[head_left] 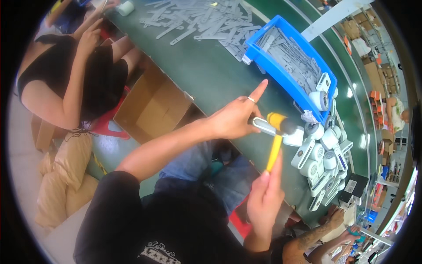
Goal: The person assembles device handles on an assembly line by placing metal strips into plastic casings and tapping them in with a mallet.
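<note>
Nearest, the right hand (265, 200) is wrapped around the yellow handle of a hammer (274, 154), thumb laid along the grip; for tapping, which this seems to be, a loose wrist and short strokes should give better control than a full swing. Just beyond, the left hand (235, 118) pinches a pale elongated part (263, 126) between thumb and curled fingers, index finger stretched out clear of it, raised over the counter (211, 66). The hammer's blurred head overlaps the part, so I cannot tell whether they touch. Thumb and fingertips are best kept back from the striking spot, and the blow square. Further off, the heaped white units (323, 160) lie near enough to be knocked. Beyond sit the blue bin (281, 80) of grey strips and, farthest, loose grey strips (198, 20).
</note>
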The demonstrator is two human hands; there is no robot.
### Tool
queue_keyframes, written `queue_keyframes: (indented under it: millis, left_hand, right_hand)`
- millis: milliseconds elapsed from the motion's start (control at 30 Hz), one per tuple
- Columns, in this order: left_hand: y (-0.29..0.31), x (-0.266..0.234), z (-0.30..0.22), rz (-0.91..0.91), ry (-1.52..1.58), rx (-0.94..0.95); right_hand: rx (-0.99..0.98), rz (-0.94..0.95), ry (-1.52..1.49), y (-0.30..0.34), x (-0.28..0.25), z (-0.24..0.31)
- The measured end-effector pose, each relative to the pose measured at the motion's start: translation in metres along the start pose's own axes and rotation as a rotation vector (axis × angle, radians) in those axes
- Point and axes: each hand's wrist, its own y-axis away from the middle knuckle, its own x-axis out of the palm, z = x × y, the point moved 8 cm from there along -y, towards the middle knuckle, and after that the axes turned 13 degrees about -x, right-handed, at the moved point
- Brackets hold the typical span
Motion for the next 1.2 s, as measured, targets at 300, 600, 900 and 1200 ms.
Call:
queue_keyframes:
  millis: [300, 600, 900, 1200]
  left_hand:
    - [0.018, -0.004, -0.018, -0.15, -0.06, 0.324]
    - [0.02, 0.002, -0.024, -0.199, -0.206, 0.426]
    - [0.017, 0.002, -0.026, -0.212, -0.178, 0.401]
    - [0.009, -0.003, -0.006, -0.08, -0.036, -0.026]
  right_hand:
    - [0.365, -0.275, -0.214, 0.027, -0.033, -0.028]
    - [0.288, -0.193, -0.017, 0.029, -0.012, -0.049]
    - [0.255, -0.115, 0.145, 0.027, -0.013, -0.055]
    - [0.166, -0.233, -0.092, 0.032, -0.024, -0.004]
